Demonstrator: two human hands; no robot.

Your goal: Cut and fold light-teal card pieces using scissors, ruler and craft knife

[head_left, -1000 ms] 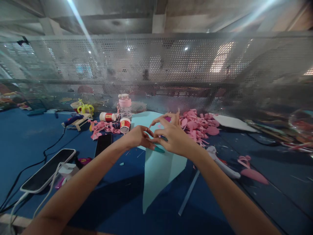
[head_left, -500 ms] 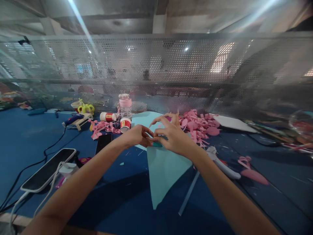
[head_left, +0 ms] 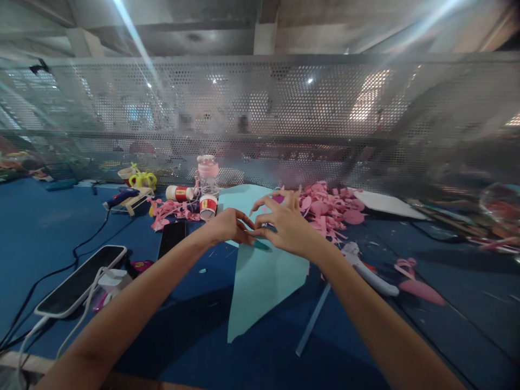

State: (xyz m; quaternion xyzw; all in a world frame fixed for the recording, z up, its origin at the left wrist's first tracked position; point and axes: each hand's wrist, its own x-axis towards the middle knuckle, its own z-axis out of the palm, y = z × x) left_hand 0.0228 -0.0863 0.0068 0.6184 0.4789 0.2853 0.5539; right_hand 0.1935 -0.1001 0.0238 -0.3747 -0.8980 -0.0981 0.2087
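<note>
Both hands, the left hand (head_left: pixel 233 226) and the right hand (head_left: pixel 286 225), are brought together at the fingertips, and the top of a pale teal sheet (head_left: pixel 268 287) appears to be pinched between them, though the exact contact is hidden by the fingers. Beneath them the blue desk (head_left: pixel 195 336) is spread across the view. The pale teal sheet is held above it, hanging below the fingertips toward the wearer. Its upper part is overlapped more by the right hand, which is set over its right portion, while only the upper left corner is neared by the left hand. Its long axis is slanted from upper right to lower left, and its narrow tip is pointed toward the wearer and slightly left, beyond the line of the left fingertips. Behind the hands, a second, lighter sheet (head_left: pixel 239 196) is partly covered by them, with pink scraps (head_left: pixel 325 206) piled at its right. Just under the fingertips a small darker teal patch (head_left: pixel 262 246) is seen; whether it is a fold or a separate piece cannot be told
</note>
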